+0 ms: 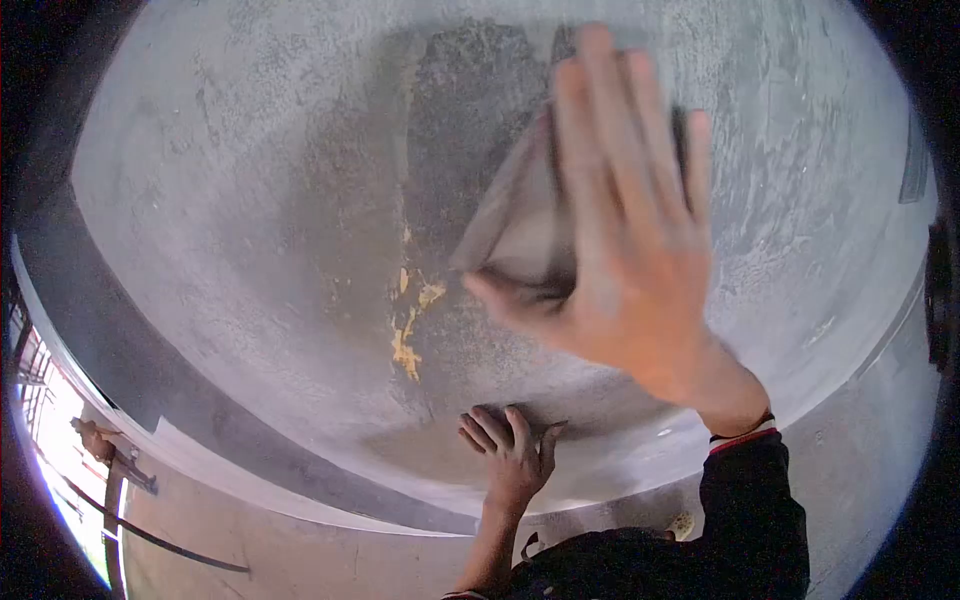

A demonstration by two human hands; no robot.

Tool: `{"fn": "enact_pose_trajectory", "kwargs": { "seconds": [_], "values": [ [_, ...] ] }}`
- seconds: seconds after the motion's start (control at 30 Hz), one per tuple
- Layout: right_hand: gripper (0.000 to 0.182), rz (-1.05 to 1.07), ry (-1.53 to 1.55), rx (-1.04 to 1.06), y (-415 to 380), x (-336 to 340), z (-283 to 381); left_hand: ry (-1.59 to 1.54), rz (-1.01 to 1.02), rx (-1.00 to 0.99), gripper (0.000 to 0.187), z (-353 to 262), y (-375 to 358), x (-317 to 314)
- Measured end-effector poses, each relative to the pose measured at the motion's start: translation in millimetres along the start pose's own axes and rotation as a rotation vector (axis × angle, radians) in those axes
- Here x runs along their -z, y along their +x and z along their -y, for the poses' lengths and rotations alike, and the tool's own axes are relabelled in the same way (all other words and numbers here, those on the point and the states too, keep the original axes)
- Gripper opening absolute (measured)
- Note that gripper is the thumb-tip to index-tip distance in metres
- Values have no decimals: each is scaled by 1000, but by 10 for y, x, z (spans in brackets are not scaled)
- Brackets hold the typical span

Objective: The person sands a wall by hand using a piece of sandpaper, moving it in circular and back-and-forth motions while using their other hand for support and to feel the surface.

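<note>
My right hand (640, 240), slightly blurred, lies over a dark folded sheet (525, 220) and presses it against the grey mottled surface (300, 200). Its fingers point up and the thumb rests at the sheet's lower left edge. Lower down, my left hand (515, 455) lies against the same surface with its fingers spread and nothing in it. Between and left of the hands, yellowish patches (405, 345) show on the surface beside a darker grey area.
A dark band (250, 430) borders the grey surface at the lower left. Beyond it are a bright opening (65, 400), another person (100, 445) and a thin dark hose or bar (170, 545). A dark object (940, 295) stands at the right edge.
</note>
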State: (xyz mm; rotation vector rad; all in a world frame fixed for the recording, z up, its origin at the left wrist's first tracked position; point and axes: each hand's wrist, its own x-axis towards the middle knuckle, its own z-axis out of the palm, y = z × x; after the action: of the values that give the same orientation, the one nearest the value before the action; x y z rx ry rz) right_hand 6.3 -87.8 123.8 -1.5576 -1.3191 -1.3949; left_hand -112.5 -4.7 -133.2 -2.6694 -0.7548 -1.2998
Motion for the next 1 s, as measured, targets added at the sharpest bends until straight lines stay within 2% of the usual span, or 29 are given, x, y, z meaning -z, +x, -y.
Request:
{"fn": "enact_pose_trajectory", "kwargs": {
  "seconds": [0.03, 0.13, 0.2, 0.27, 0.3, 0.37, 0.47, 0.6, 0.73, 0.8, 0.87, 0.9, 0.97, 1.0],
  "values": [
    [98, -66, -43, -52, -4, 1, -18, 0, 5, -7, 67, 3, -1, 0],
    [94, -28, 50, -93, -297, -168, 126, -10, -6, -3, 66, -14, 9, -12],
    [82, 152, 104, 112, -648, -292, 322, -11, -22, -3, 66, 18, -14, -31],
    [70, 274, 246, 282, -898, -400, 408, 135, 183, -77, 85, 74, -83, -75],
    [70, 275, 245, 281, -883, -381, 389, 134, 184, -77, 85, 63, -79, -73],
    [66, 253, 166, 358, -799, -306, 307, 13, 16, -13, 66, 33, -51, -67],
    [71, 217, 103, 217, -588, -143, 141, -20, -29, 22, 65, -1, -9, -41],
    [80, -162, -41, -5, -198, 53, -270, 42, 12, 3, 65, 15, -29, -37],
    [86, -205, -98, -46, -252, 0, -248, 44, -23, -10, 65, -7, 4, -40],
    [87, 23, 66, -6, -421, -98, -27, 50, -42, -26, 65, 5, -6, -53],
    [86, 200, 173, 183, -662, -271, 179, 9, 4, 0, 66, 22, -48, -71],
    [86, 208, 168, 175, -695, -326, 200, 2, 14, -4, 66, 10, -41, -53],
    [83, 112, 62, 458, -742, -378, 220, -19, 48, 18, 69, 0, -7, -2],
    [83, 121, 61, 458, -719, -336, 184, -61, -4, -23, 71, 52, -47, -58]
  ]
}}
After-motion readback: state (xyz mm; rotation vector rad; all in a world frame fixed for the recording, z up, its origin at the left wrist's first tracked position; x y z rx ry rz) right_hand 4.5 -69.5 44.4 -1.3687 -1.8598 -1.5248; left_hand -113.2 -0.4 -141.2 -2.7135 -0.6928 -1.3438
